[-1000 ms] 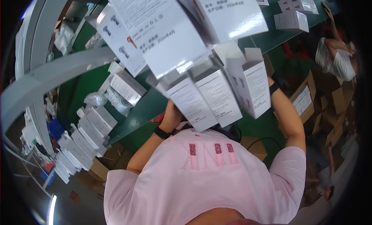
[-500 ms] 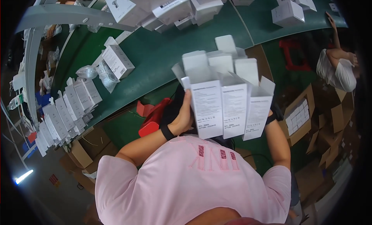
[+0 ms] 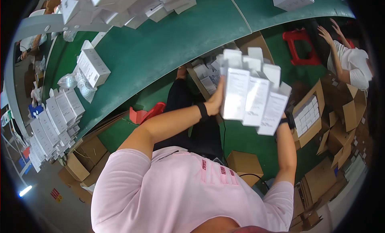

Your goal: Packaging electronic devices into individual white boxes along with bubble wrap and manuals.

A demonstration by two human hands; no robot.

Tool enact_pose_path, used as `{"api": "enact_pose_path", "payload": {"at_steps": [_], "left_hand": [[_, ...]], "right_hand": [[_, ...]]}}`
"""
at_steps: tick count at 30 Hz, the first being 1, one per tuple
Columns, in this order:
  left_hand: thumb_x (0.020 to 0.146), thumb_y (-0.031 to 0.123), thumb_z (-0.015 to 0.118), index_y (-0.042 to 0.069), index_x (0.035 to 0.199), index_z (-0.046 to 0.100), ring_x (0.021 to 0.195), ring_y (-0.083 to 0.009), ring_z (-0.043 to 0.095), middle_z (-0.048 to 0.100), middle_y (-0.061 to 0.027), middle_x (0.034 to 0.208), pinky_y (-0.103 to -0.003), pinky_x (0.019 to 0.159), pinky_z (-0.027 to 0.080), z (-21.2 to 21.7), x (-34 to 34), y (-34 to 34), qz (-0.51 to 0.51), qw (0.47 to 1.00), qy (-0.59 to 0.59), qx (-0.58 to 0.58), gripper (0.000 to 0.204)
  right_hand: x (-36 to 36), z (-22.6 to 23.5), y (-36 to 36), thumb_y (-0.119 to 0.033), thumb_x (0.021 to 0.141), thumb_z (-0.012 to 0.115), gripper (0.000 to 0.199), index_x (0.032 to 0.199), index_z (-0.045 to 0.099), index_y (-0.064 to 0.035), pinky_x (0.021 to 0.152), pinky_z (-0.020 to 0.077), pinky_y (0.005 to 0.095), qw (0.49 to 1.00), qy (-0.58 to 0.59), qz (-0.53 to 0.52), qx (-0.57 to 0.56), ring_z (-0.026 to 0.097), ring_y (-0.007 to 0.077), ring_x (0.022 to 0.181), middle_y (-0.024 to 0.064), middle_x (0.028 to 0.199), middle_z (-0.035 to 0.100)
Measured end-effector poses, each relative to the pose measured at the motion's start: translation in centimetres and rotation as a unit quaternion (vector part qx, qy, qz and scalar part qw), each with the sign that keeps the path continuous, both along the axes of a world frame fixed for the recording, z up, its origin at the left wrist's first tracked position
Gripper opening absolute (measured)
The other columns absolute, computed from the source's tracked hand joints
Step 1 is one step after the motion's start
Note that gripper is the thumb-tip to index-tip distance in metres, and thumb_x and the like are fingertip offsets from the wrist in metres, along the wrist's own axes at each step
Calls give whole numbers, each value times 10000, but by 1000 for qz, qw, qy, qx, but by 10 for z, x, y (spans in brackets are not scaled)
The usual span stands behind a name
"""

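A bundle of upright white paper boxes (image 3: 255, 98) with printed fronts and several raised top flaps is held in front of me, tilted to the right. My left hand (image 3: 215, 98) presses against its left side, fingers running up along the outermost box. On the other side, my right hand is mostly hidden behind the boxes; the right forearm (image 3: 286, 148) and a dark wristband show at their lower right edge. Behind the bundle, an open cardboard carton (image 3: 195, 78) with white boxes inside stands on the floor beside the table.
White boxes stand in rows on the green table (image 3: 160, 44) at its left end, near a lone box (image 3: 93, 66) and bubble-wrapped items (image 3: 85, 86). More are piled at the far edge. At right are a filled carton (image 3: 298, 134), a red stool (image 3: 298, 46) and a seated person (image 3: 351, 66).
Both hands have carried the bundle of boxes to the right, away from my body. My torso has turned and the open carton behind has come into sight. The person at right has raised both hands.
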State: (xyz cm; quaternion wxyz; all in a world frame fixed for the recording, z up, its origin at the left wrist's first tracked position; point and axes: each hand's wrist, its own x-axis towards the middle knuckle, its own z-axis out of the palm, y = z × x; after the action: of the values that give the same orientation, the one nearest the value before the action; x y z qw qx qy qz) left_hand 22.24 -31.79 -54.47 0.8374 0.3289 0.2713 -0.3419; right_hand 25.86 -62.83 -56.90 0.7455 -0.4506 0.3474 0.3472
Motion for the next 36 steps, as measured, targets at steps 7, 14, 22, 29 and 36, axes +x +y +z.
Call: {"api": "enact_pose_path", "payload": {"at_steps": [7,14,22,29,36], "left_hand": [[916,693,276,8,1337,475,1173,-267,543,538,-148,1307,-380,970,464,-105,57,62,40,999,9,35,828],[937,389,444,12,1156,617,942,-235,639,667,-75,1065,-299,797,511,-227,73,62,-23,874,226,429,470],[967,301,528,-44,1232,552,1139,-255,548,610,-148,1212,-346,993,410,-74,5,81,-123,920,-263,263,435],[981,274,541,28,1258,588,1118,-156,570,627,-77,1215,-311,983,428,214,4,182,-71,932,-281,219,373],[973,567,392,-24,1422,355,1364,-258,355,388,-140,1469,-414,1156,200,182,96,310,312,886,-99,327,743]], "right_hand": [[51,-103,96,-448,966,490,487,1187,578,-22,710,568,340,993,41,-53,-94,655,205,898,96,1060,661],[76,-173,72,-414,1001,395,556,1404,422,-33,787,520,311,940,-175,-75,-284,608,202,925,60,1052,628],[107,47,79,-370,938,573,536,1317,509,4,654,541,299,955,-126,167,-209,702,230,796,154,1069,667],[183,297,152,-381,992,466,535,1318,493,42,864,525,348,899,-390,196,-25,660,257,993,185,1198,625],[299,259,307,-384,1006,423,633,1462,254,20,1132,272,384,903,-426,54,-25,337,267,1365,162,1476,355]]}}
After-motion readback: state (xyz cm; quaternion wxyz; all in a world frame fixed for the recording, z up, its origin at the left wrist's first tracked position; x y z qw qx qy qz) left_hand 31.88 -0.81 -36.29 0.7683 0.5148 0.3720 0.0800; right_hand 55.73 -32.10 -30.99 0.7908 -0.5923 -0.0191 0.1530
